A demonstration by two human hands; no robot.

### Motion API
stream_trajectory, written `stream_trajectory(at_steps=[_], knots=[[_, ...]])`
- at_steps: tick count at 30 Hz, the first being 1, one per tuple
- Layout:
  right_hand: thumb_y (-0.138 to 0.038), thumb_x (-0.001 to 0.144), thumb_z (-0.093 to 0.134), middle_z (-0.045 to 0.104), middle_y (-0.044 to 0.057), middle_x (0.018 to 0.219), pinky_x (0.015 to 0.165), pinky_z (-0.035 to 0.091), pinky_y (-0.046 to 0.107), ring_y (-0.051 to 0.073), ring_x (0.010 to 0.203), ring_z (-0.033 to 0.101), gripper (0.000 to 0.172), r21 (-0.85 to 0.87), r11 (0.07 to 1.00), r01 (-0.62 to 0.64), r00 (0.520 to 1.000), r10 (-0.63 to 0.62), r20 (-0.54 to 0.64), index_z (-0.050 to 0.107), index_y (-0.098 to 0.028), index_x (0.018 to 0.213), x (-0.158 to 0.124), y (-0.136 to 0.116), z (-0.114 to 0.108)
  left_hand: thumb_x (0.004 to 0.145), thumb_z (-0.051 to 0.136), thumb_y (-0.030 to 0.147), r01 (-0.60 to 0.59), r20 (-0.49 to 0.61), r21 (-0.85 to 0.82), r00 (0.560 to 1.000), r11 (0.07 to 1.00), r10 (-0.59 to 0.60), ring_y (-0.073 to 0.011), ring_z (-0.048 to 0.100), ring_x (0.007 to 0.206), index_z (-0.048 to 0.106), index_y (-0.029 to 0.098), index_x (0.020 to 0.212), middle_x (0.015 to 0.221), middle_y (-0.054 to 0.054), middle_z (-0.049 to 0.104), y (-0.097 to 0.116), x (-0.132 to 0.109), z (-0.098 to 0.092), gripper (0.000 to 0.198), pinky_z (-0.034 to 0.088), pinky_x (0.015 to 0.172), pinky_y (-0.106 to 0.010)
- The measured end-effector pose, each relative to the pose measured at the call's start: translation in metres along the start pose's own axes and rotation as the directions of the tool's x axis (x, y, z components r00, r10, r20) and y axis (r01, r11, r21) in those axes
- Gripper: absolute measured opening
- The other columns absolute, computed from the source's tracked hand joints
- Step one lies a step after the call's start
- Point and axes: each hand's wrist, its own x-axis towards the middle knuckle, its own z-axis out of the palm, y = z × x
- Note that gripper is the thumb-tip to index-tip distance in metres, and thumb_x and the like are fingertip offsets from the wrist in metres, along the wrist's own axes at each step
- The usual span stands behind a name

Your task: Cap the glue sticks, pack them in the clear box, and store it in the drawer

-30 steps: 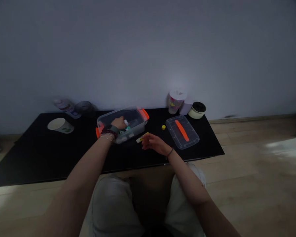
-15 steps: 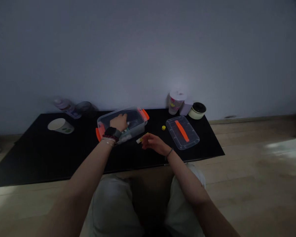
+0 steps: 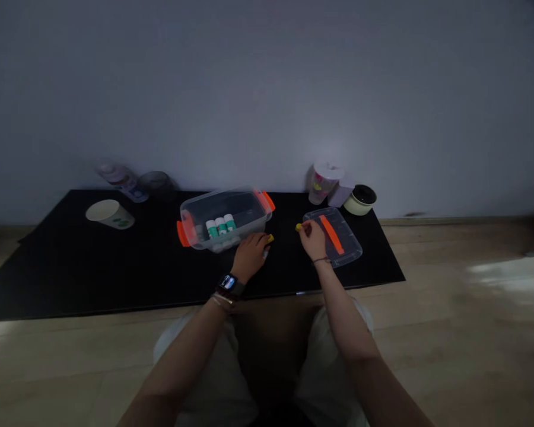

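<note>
My left hand (image 3: 250, 256) is closed around a small bottle (image 3: 270, 238) with yellow and white parts showing, mostly hidden by the fingers, just off the near right corner of the clear plastic box (image 3: 256, 226). Between the fingertips of my right hand (image 3: 314, 238) is a yellow cap (image 3: 298, 227), held at the left edge of the clear lid (image 3: 349, 249) with its orange handle. Inside the box, three small white and green bottles (image 3: 221, 226) lie side by side. The box has orange clips at both ends.
A paper cup (image 3: 109, 213) lies tipped at the left. Behind it are a purplish bottle (image 3: 123, 181) and a dark round container (image 3: 156, 182). A lidded plastic cup (image 3: 324, 182), a pale box (image 3: 341, 193) and a cream pot (image 3: 360, 200) stand at the back right.
My left hand has come out of the box and now holds the small bottle that was at my right hand. My right hand has moved right and taken hold of the yellow cap.
</note>
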Motion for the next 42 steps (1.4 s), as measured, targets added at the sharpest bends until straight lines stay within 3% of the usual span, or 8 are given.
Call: stream_trajectory(at_steps=[8, 13, 17, 19, 24, 27, 32, 42], knots=[[-0.020, 0.090, 0.048, 0.051, 0.018, 0.137, 0.100, 0.039, 0.042, 0.031, 0.122, 0.046, 0.053, -0.516, 0.843, 0.150, 0.984, -0.075, 0.163, 0.049, -0.014, 0.142, -0.004, 0.011, 0.007, 0.087, 0.052, 0.012, 0.041, 0.071, 0.052, 0.996, 0.998, -0.045, -0.0342, 0.054, 0.122, 0.057, 0.014, 0.132, 0.121, -0.019, 0.066, -0.011, 0.000, 0.013, 0.045, 0.044, 0.098, -0.048], [-0.015, 0.090, 0.048, 0.045, 0.016, 0.148, 0.097, 0.040, 0.045, 0.033, 0.128, 0.039, 0.055, -0.609, 0.758, 0.235, 0.954, -0.058, 0.295, 0.048, -0.018, 0.145, -0.007, 0.015, 0.017, 0.089, 0.049, 0.013, 0.076, 0.076, 0.053, 0.994, 0.996, -0.080, -0.0312, 0.056, 0.115, 0.060, 0.016, 0.128, 0.112, -0.016, 0.069, -0.010, 0.000, 0.014, 0.040, 0.046, 0.093, -0.045], [-0.013, 0.090, 0.047, 0.056, 0.016, 0.130, 0.092, 0.042, 0.041, 0.031, 0.118, 0.047, 0.043, -0.622, 0.752, 0.219, 0.951, -0.023, 0.308, 0.059, -0.018, 0.131, -0.005, 0.015, 0.017, 0.088, 0.055, 0.020, 0.142, 0.016, -0.221, 0.990, 0.965, -0.142, -0.0296, 0.059, 0.111, 0.062, 0.018, 0.123, 0.113, -0.014, 0.069, -0.006, 0.003, 0.016, 0.035, 0.047, 0.095, -0.044], [-0.012, 0.091, 0.046, 0.060, 0.016, 0.120, 0.090, 0.042, 0.039, 0.029, 0.111, 0.051, 0.037, -0.616, 0.764, 0.193, 0.954, -0.001, 0.298, 0.062, -0.017, 0.123, -0.004, 0.015, 0.015, 0.087, 0.058, 0.026, 0.188, 0.028, -0.507, 0.979, 0.841, -0.201, -0.0269, 0.063, 0.105, 0.058, 0.018, 0.125, 0.113, -0.013, 0.069, -0.004, 0.004, 0.019, 0.039, 0.049, 0.094, -0.043], [-0.023, 0.089, 0.057, 0.063, 0.010, 0.099, 0.081, 0.044, 0.032, 0.021, 0.091, 0.058, 0.020, -0.361, 0.928, 0.090, 0.960, 0.015, 0.278, 0.062, -0.017, 0.107, -0.003, 0.009, 0.015, 0.077, 0.073, 0.036, 0.293, 0.236, -0.931, 0.937, 0.215, -0.256, -0.0201, 0.066, 0.094, 0.041, 0.018, 0.139, 0.102, -0.007, 0.067, 0.000, 0.003, 0.022, 0.072, 0.054, 0.088, -0.040], [-0.040, 0.089, 0.057, 0.060, 0.001, 0.077, 0.070, 0.044, 0.028, 0.016, 0.071, 0.057, 0.022, 0.007, 0.999, -0.048, 0.955, 0.044, 0.293, 0.059, -0.018, 0.094, -0.002, 0.002, 0.015, 0.070, 0.081, 0.035, 0.294, 0.277, -0.955, 0.918, 0.021, -0.282, -0.0169, 0.064, 0.094, 0.044, 0.022, 0.136, 0.102, -0.003, 0.063, 0.002, 0.001, 0.017, 0.077, 0.055, 0.091, -0.040], [-0.064, 0.079, 0.059, 0.058, -0.003, 0.065, 0.054, 0.039, 0.024, 0.014, 0.061, 0.055, 0.044, 0.394, 0.889, -0.233, 0.928, 0.082, 0.363, 0.055, -0.021, 0.084, 0.001, -0.012, 0.007, 0.064, 0.086, 0.041, 0.307, 0.316, -0.948, 0.885, -0.082, -0.343, -0.0135, 0.063, 0.087, 0.059, 0.016, 0.107, 0.093, 0.000, 0.059, 0.005, 0.004, 0.010, 0.057, 0.055, 0.090, -0.037], [-0.060, 0.077, 0.065, 0.053, -0.004, 0.068, 0.054, 0.040, 0.024, 0.011, 0.059, 0.049, 0.040, 0.445, 0.886, -0.134, 0.921, -0.055, 0.386, 0.057, -0.021, 0.085, -0.006, -0.028, 0.004, 0.057, 0.087, 0.050, 0.302, 0.298, -0.951, 0.827, -0.070, -0.476, -0.0134, 0.065, 0.081, 0.062, 0.014, 0.093, 0.088, -0.001, 0.066, 0.004, 0.008, 0.012, 0.058, 0.053, 0.084, -0.032]])
